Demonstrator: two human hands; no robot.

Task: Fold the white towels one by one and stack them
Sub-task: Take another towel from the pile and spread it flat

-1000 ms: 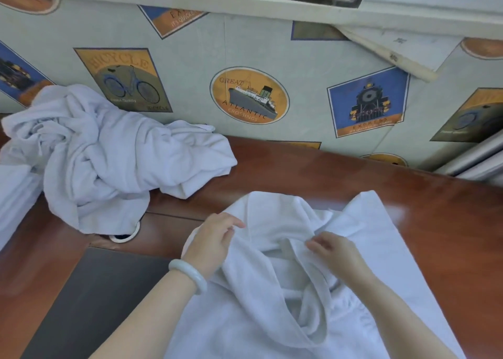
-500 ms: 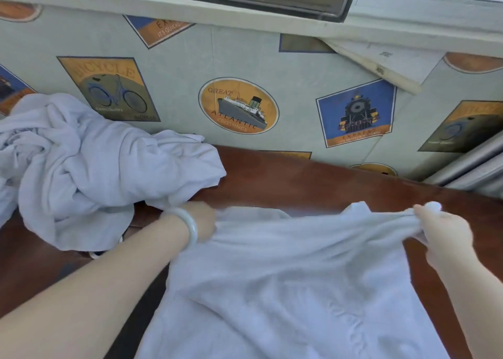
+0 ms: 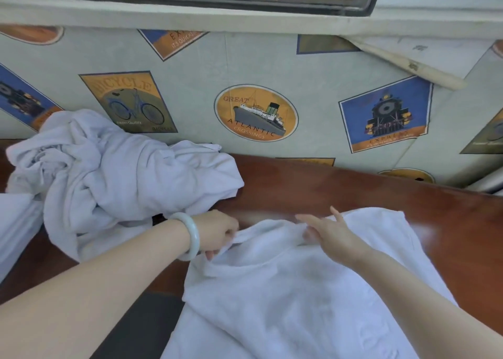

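Observation:
A white towel point(image 3: 307, 298) lies spread on the red-brown table point(image 3: 353, 192) in front of me. My left hand point(image 3: 217, 232), with a pale bangle on the wrist, pinches the towel's far left corner. My right hand point(image 3: 330, 234) rests on the far edge near the middle, fingers spread, with a fold of cloth under the thumb. A crumpled heap of white towels point(image 3: 114, 179) sits at the back left. White cloth point(image 3: 16, 228) shows at the left edge; whether it is folded I cannot tell.
A wall papered with bicycle, ship and train pictures point(image 3: 255, 113) rises right behind the table. A dark grey panel point(image 3: 141, 328) lies in the table near its front edge. Metal tubes point(image 3: 490, 184) lean at the far right.
My right hand has let go of the towel's far right corner and moved left to the middle of the far edge. The towel has dropped flat onto the table. My left hand keeps its corner.

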